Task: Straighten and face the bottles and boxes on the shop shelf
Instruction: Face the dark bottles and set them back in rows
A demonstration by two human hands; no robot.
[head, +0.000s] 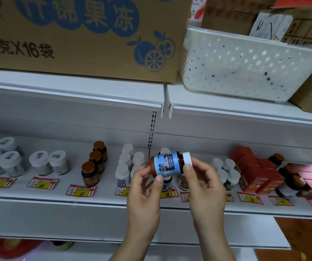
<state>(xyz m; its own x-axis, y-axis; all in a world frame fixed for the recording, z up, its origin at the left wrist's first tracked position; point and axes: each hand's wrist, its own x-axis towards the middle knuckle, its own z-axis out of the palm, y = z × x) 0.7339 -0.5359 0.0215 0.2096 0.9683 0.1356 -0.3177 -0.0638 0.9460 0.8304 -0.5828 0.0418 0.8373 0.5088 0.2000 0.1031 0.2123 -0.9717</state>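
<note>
A brown bottle with a blue label and white cap (168, 164) lies on its side in the air in front of the middle shelf (98, 199), cap pointing right. My left hand (145, 193) pinches its base end, thumb on the label. My right hand (203, 185) pinches the cap end, thumb on the cap. Behind stand rows of white-capped bottles (128, 166), amber jars with gold lids (95, 162) and red boxes (254, 172).
White-lidded jars (10, 162) fill the shelf's left side, dark jars and pink boxes (311, 178) its right end. Price tags line the shelf edge. Above, a large cardboard carton (80, 34) and a white perforated basket (245, 66) overhang the upper shelf.
</note>
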